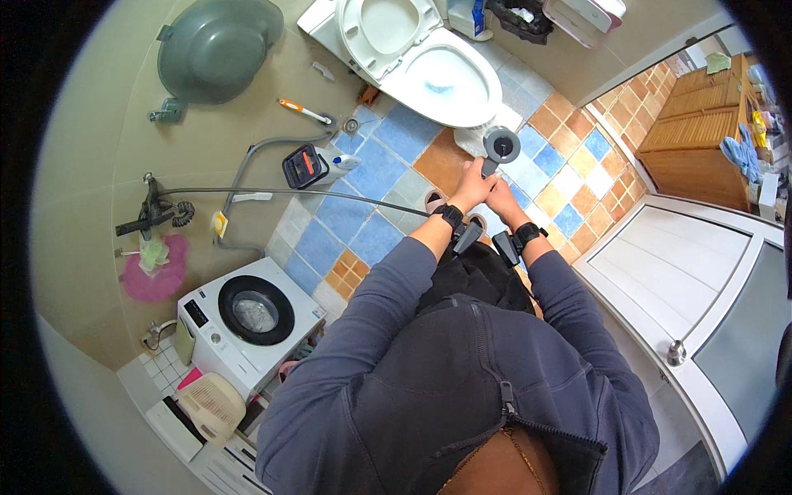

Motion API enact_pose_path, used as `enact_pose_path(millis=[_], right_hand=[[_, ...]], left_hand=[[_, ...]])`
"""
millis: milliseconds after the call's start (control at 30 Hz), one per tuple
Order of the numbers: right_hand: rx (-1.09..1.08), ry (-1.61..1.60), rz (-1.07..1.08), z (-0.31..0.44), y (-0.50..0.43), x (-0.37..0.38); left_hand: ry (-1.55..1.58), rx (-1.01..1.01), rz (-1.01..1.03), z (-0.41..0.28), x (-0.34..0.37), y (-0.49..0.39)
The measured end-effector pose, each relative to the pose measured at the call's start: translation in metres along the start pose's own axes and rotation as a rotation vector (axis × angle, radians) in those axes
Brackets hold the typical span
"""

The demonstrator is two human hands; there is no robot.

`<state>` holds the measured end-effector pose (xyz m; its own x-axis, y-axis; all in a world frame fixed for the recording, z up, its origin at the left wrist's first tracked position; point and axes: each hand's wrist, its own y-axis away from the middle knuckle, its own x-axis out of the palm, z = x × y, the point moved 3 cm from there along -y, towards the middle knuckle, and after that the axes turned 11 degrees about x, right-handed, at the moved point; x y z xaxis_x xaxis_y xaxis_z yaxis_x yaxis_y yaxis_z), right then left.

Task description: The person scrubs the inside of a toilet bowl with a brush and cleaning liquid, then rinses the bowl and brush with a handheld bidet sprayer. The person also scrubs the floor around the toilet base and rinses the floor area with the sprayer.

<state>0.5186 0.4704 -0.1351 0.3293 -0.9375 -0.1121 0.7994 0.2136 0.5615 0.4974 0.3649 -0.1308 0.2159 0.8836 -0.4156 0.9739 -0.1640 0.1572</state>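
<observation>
A grey hand-held shower head (502, 146) with a round head and dark centre is in front of me, above the tiled floor. My left hand (475, 184) wraps around its handle. Against the lower end of that handle, touching the left, is my right hand (502, 199); its fingers are partly hidden. A dark hose (322, 195) runs from the wall tap (150, 213) to behind my left wrist. Just beyond the shower head stands a white toilet (448, 80), its lid and seat raised, with bluish water in the bowl.
A grey-and-white appliance (315, 166) stands left, near an orange-handled brush (303, 111) and a floor drain (351, 126). A washing machine (250, 322) is lower left. A grey basin (219, 52) hangs on the wall. The white door (671, 247) is to my right.
</observation>
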Motion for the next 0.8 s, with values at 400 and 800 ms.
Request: enact_pose_path(millis=[400, 800], right_hand=[[0.185, -0.532, -0.098, -0.022, -0.012, -0.005], [0.329, -0.699, -0.226, -0.031, -0.022, 0.015]], left_hand=[[0.107, 0.177, 0.052, -0.014, -0.019, 0.009], [-0.059, 0.043, -0.142, 0.113, -0.229, 0.143]])
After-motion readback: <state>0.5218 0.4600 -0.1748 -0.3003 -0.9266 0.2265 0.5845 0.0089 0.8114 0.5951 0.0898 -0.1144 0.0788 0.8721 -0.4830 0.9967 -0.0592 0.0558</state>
